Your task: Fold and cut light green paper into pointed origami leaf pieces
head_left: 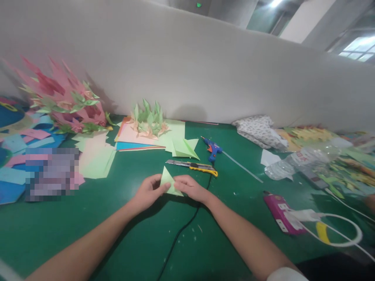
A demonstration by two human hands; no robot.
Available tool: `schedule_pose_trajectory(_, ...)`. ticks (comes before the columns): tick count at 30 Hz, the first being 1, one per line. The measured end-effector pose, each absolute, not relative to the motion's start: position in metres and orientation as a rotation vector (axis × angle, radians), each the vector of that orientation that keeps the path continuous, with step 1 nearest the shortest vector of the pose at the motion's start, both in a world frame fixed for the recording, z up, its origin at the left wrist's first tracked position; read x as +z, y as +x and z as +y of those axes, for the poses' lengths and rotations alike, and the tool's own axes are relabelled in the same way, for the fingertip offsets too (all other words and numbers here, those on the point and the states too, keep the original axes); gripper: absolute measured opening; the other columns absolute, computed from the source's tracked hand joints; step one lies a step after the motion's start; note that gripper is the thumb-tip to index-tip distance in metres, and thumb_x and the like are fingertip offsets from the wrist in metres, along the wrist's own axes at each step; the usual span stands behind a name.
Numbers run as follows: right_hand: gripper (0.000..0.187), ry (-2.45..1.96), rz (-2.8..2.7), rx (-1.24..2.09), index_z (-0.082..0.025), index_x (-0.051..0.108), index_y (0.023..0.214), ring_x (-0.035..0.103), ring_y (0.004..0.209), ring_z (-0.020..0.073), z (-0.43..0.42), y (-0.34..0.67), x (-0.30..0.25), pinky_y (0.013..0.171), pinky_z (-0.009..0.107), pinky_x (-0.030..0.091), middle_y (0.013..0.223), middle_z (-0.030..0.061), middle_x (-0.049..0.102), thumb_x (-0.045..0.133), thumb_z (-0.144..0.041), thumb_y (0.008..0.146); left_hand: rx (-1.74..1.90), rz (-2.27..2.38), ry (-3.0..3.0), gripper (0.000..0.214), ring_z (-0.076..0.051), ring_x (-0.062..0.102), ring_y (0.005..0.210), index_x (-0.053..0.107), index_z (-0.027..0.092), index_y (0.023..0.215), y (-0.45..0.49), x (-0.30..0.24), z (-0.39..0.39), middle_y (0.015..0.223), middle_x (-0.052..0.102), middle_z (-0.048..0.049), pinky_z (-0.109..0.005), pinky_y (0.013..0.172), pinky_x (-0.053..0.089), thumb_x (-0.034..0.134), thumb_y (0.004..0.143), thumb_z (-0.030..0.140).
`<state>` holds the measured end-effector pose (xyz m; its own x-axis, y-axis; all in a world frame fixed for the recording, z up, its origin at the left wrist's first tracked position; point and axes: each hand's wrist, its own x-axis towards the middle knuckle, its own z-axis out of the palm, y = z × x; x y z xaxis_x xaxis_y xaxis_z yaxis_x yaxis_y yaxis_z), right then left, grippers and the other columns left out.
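Observation:
A small folded piece of light green paper (167,180) is held up just above the green table, its point upward. My left hand (151,191) pinches its left side, thumb across the front. On the right side, my right hand (190,186) grips the paper's edge between thumb and fingers. Just beyond my hands lies a yellow-handled utility knife (193,165) with its blade out to the left. Behind it are folded light green pieces (185,148) and a blue hot glue gun (213,149) with a long glue stick (243,166) in its rear.
A green and peach folded-paper ring (149,121) stands on coloured sheets (137,146). Pink paper models (70,97) rise at back left, near paper stacks (98,160). To the right are a plastic bottle (301,160) and a purple power strip (283,214). A black cable (181,230) crosses the table (123,249).

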<state>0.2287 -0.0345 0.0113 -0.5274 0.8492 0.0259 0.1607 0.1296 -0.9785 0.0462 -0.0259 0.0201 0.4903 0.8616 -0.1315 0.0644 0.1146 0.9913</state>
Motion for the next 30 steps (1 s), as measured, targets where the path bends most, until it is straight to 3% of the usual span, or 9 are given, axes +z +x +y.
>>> schedule_pose_trajectory(8, 0.025, -0.933, -2.035, 1.04, -0.017, 0.053, 0.065, 0.041, 0.061, 0.0121, -0.033, 0.226, 0.015, 0.059, 0.024, 0.033, 0.062, -0.0014, 0.043, 0.042, -0.027, 0.085, 0.755, 0.844, 1.325, 0.036, -0.008, 0.047, 0.051, 0.057, 0.012, 0.083, 0.045, 0.016, -0.024, 0.059, 0.054, 0.0026, -0.02, 0.05, 0.039, 0.064, 0.071, 0.046)
schedule_pose_trajectory(13, 0.024, -1.07, -2.079, 0.495, -0.02, 0.042, 0.057, 0.037, 0.059, 0.0141, -0.033, 0.225, 0.011, 0.06, 0.028, 0.031, 0.056, -0.0016, 0.038, 0.047, -0.022, 0.08, 0.844, 0.789, 1.092, 0.051, -0.011, 0.054, 0.049, 0.048, 0.015, 0.098, 0.042, 0.013, -0.02, 0.063, 0.059, -0.0009, -0.02, 0.044, 0.041, 0.039, 0.081, 0.062)
schedule_pose_trajectory(17, 0.017, -0.97, -2.276, 0.356, -0.02, 0.047, 0.066, 0.046, 0.069, 0.0156, -0.034, 0.224, 0.009, 0.067, 0.029, 0.035, 0.071, 0.0031, 0.055, 0.047, -0.022, 0.083, 0.727, 0.738, 1.002, 0.063, -0.011, 0.052, 0.041, 0.048, 0.014, 0.099, 0.038, 0.013, -0.016, 0.058, 0.059, -0.0023, -0.019, 0.036, 0.036, 0.024, 0.08, 0.068)
schedule_pose_trajectory(22, 0.01, -0.939, -2.36, 0.269, -0.019, 0.051, 0.076, 0.051, 0.077, 0.017, -0.034, 0.225, 0.008, 0.069, 0.03, 0.038, 0.085, 0.0056, 0.062, 0.048, -0.024, 0.084, 0.717, 0.753, 0.94, 0.05, -0.014, 0.059, 0.055, 0.053, 0.013, 0.093, 0.036, 0.017, -0.014, 0.064, 0.061, -0.0037, -0.022, 0.049, 0.045, 0.045, 0.079, 0.06)
schedule_pose_trajectory(27, 0.009, -1.027, -2.255, 0.33, -0.02, 0.05, 0.074, 0.051, 0.076, 0.0172, -0.034, 0.224, 0.007, 0.071, 0.03, 0.04, 0.081, 0.0047, 0.061, 0.049, -0.022, 0.082, 0.715, 0.704, 0.842, 0.057, -0.015, 0.058, 0.057, 0.057, 0.011, 0.084, 0.036, 0.022, -0.011, 0.068, 0.061, -0.0061, -0.022, 0.05, 0.044, 0.039, 0.079, 0.064)
schedule_pose_trajectory(30, 0.004, -1.081, -2.167, 0.398, -0.019, 0.05, 0.076, 0.051, 0.075, 0.017, -0.034, 0.223, 0.006, 0.069, 0.03, 0.041, 0.08, 0.004, 0.059, 0.05, -0.017, 0.079, 0.714, 0.728, 0.882, 0.038, -0.013, 0.057, 0.062, 0.057, 0.012, 0.085, 0.034, 0.022, -0.011, 0.073, 0.06, -0.0041, -0.02, 0.055, 0.044, 0.053, 0.079, 0.049)
